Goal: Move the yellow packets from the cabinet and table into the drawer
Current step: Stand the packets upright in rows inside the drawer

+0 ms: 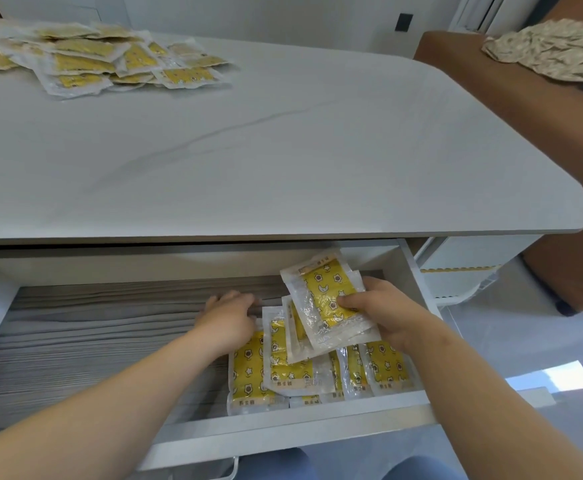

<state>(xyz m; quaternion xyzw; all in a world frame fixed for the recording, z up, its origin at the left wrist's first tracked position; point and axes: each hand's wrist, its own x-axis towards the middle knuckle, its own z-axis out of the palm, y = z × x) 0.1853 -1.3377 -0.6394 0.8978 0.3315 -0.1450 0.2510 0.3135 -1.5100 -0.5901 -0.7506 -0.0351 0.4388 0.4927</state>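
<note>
The packets (248, 372) have clear wrappers with yellow panels printed with flowers, stars and moons. Each carries a short dark line of print, too small to read. They lie overlapping at the right end of the open drawer (283, 427), long axes running front to back and print toward the front.

The right hand (383, 313) pinches a small stack (328, 299) above them, thumb on top, tilted with its far end leaning left. The left hand (226, 318) reaches in palm down with fingers loosely stretched, touching the leftmost packet's far end. A pile (85, 60) of more packets lies on the desk's (283, 150) far left.
</note>
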